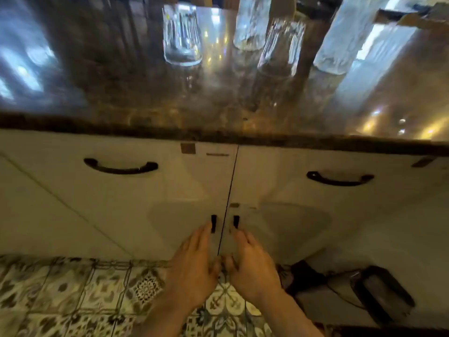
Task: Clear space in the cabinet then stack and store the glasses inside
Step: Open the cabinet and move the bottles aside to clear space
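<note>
Several clear glasses stand on the dark stone counter point(121, 93): one point(182, 37) left of centre, one point(281, 49) to its right, another point(251, 23) behind, and a tall one point(340, 40) at the right. Below are two white cabinet doors, both closed, meeting at a centre seam, each with a small black handle, the left one point(213, 223) and the right one point(236, 221). My left hand point(194, 266) reaches to the left door's handle with fingertips at it. My right hand point(252, 266) does the same at the right door. Neither hand holds anything.
Two drawers under the counter have curved black handles, one point(120, 166) on the left and one point(339, 179) on the right. Patterned floor tiles point(73, 288) lie below. A dark object with a cord point(381, 293) sits on the floor at the lower right.
</note>
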A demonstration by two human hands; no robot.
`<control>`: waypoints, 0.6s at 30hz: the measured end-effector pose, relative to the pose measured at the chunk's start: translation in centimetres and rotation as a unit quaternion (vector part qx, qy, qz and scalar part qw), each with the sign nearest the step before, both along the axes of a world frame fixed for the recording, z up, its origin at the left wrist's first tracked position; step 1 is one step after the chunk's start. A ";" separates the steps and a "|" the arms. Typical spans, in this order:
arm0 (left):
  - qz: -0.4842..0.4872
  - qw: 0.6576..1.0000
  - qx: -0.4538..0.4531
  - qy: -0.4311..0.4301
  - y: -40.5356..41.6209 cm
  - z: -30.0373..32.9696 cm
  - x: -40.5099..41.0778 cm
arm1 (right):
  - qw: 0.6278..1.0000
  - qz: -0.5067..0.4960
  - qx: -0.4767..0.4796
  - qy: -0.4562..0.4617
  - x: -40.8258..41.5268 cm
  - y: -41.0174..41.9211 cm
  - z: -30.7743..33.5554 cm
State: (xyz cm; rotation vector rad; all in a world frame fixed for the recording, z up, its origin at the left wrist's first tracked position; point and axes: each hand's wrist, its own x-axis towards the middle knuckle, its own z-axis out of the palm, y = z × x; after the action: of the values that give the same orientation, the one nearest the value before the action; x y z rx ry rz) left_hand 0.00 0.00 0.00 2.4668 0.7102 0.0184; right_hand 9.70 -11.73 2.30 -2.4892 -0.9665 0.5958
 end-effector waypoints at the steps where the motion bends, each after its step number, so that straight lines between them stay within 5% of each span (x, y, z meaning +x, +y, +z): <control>1: 0.031 0.998 -0.043 -0.014 -0.1 -1.1 0.4 | 0.998 -0.042 0.036 0.029 0.2 0.4 -1.4; 8: 0.181 0.951 -0.221 -0.120 -0.6 -7.7 4.5 | 0.920 -0.253 0.217 0.204 2.1 3.2 -8.0; 12: 0.202 0.925 -0.270 -0.174 -0.8 -9.0 5.3 | 0.896 -0.270 0.264 0.233 2.5 3.3 -9.7; 18: 0.184 0.924 -0.294 -0.164 -0.9 -8.4 2.1 | 0.917 -0.221 0.239 0.232 1.9 0.4 -9.6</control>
State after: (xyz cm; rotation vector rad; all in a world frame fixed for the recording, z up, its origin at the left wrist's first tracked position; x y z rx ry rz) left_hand 2.14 -0.91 -8.40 1.6826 0.8662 0.3083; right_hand 11.58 -11.30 -7.30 -1.9034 -0.2982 0.6578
